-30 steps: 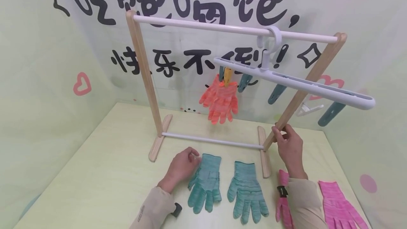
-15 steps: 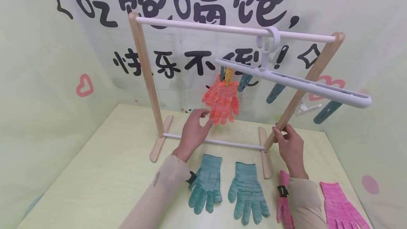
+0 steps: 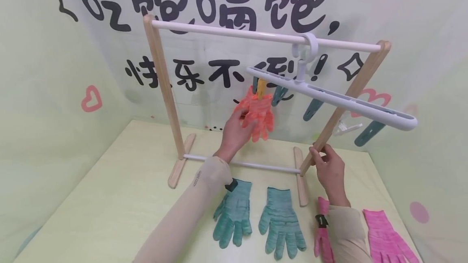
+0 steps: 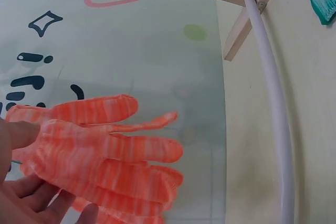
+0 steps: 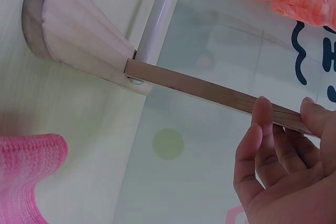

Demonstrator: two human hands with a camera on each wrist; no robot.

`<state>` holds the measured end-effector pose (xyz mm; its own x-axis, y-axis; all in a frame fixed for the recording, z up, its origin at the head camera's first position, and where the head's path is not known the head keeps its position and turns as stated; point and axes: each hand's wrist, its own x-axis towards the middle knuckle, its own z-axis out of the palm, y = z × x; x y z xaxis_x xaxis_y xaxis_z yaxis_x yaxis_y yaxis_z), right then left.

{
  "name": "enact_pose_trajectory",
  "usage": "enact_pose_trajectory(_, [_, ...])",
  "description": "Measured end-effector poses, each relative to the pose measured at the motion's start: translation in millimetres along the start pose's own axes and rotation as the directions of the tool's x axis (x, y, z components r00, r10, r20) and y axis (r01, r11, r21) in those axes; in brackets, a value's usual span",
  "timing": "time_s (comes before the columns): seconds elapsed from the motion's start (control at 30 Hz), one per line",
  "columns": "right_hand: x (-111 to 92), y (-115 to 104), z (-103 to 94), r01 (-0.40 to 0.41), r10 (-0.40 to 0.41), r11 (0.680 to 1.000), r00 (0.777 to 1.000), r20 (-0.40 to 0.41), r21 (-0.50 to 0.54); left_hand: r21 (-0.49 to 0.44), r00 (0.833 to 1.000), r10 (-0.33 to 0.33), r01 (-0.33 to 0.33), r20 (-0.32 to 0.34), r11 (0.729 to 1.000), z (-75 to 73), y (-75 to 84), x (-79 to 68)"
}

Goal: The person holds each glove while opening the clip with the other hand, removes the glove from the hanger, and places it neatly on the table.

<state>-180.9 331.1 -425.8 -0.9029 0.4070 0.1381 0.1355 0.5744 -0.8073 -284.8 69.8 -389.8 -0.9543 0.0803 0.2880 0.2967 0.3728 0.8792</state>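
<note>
A pair of orange knitted gloves (image 3: 264, 113) hangs by a yellow clothespin (image 3: 261, 88) from the far end of a pale hanger (image 3: 332, 97). My left hand (image 3: 235, 133) holds the gloves from the left; in the left wrist view the thumb (image 4: 21, 134) lies on the near side and the other fingers lie beneath the fabric. My right hand (image 3: 330, 169) pinches the right wooden post (image 3: 334, 117) of the drying rack low down, thumb and fingers on either side, as the right wrist view confirms.
Two green gloves (image 3: 234, 214) lie flat on the table before the rack. Pink gloves (image 3: 387, 232) lie at the right, one partly under the right sleeve. Several blue-grey clothespins (image 3: 313, 108) hang along the hanger. A white bar (image 3: 263, 166) joins the rack's feet.
My left hand has risen from beside the green gloves to the hanging orange gloves and taken hold of them. The right hand stays on the post.
</note>
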Motion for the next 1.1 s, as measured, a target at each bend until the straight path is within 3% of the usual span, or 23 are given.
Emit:
enact_pose_trajectory(0.23, [-2.2, 1.9, 2.4, 0.000, 0.000, 1.000, 1.000, 0.007, -0.002, -0.143, 0.999, -0.044, 0.045, 0.006, 0.989, 8.2, 0.2, 3.4])
enact_pose_trajectory(0.5, [-3.1, 0.8, 1.3, 0.010, -0.010, 1.000, 1.000, 0.003, 0.006, -0.150, 0.999, -0.035, 0.034, -0.004, 0.988, 2.0, 3.9, -8.1])
enact_pose_trajectory(1.0, [-5.3, -0.4, -0.5, 0.037, -0.037, 0.999, 0.999, -0.003, 0.003, -0.170, 0.998, 0.066, -0.067, -0.011, 0.983, -12.8, -5.7, -33.6])
enact_pose_trajectory(1.1, [-9.0, -3.1, -1.3, 0.026, -0.026, 1.000, 1.000, -0.008, -0.014, -0.166, 0.999, 0.049, -0.050, -0.010, 0.985, -15.5, -6.9, -37.5])
